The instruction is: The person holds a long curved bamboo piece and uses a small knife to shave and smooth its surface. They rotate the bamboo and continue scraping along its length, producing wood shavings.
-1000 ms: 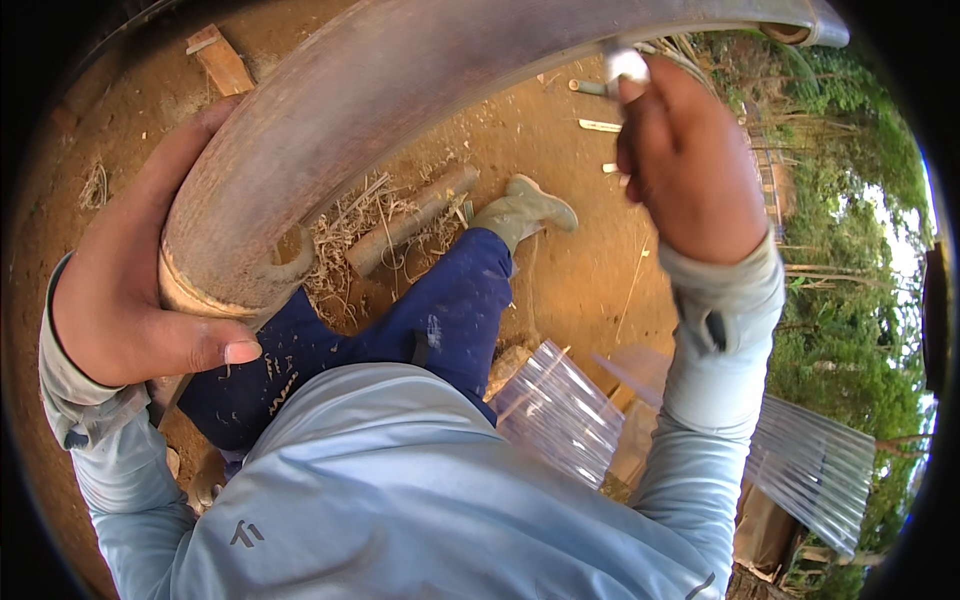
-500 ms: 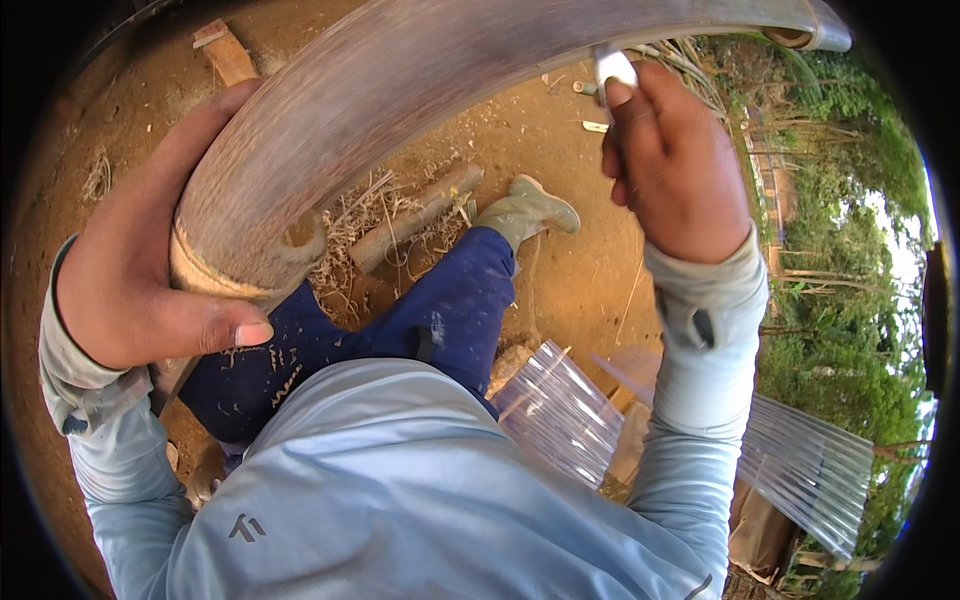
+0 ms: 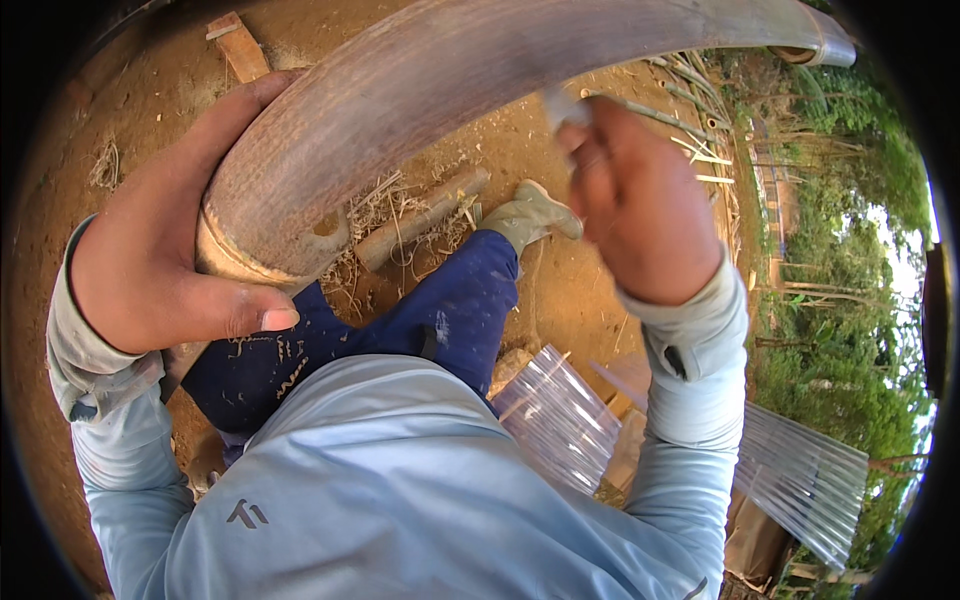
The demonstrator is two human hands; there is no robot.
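Observation:
A thick brown bamboo pole [image 3: 440, 90] arcs from the lower left up to the top right, its cut end resting by my thigh. My left hand [image 3: 170, 250] wraps around that near end, thumb underneath. My right hand [image 3: 640, 200] is closed on a small light-coloured tool [image 3: 562, 108], whose tip lies against the lower edge of the pole. The tool's working end is mostly hidden by my fingers.
My leg in blue trousers and a grey-green boot [image 3: 530, 215] stretches over the bare brown earth [image 3: 560, 290]. A short log [image 3: 420, 218] and dry shavings lie under the pole. Clear corrugated sheets [image 3: 560, 420] lie at my right, and green trees [image 3: 840, 330] stand beyond.
My right hand has slid down along the pole toward me with the tool. The left hand keeps its hold on the near end.

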